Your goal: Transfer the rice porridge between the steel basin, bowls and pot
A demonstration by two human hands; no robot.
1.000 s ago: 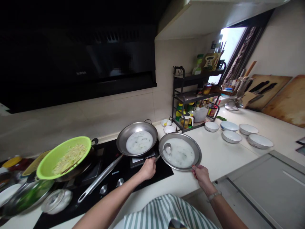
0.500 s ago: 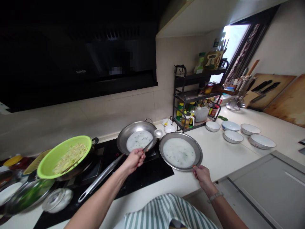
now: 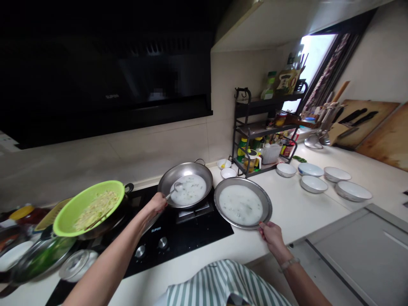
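My left hand (image 3: pixel 157 203) is closed round the handle of a ladle (image 3: pixel 174 190), whose bowl dips into the milky soup in the steel wok (image 3: pixel 165 180). Green bits float in that liquid. The wok stands on the black gas stove (image 3: pixel 197 231), its long handle partly hidden under my left forearm. With closed fingers, my right hand (image 3: pixel 271 236) grips the near right rim of a wide metal basin (image 3: pixel 267 199). Similar white soup with green flecks fills much of this basin, which sits on the counter right of the stove.
A green colander (image 3: pixel 62 216) of pale shredded food rests on another pan at the left. A glass jar (image 3: pixel 78 265) stands nearby. Several bowls (image 3: pixel 314 184) are on the right counter, a spice rack (image 3: pixel 248 127) behind. The range hood (image 3: pixel 111 123) overhangs the stove.
My left hand has moved left with the ladle; its bowl went from above the gap between wok and basin down into the wok's soup. My right hand stays on the basin rim.
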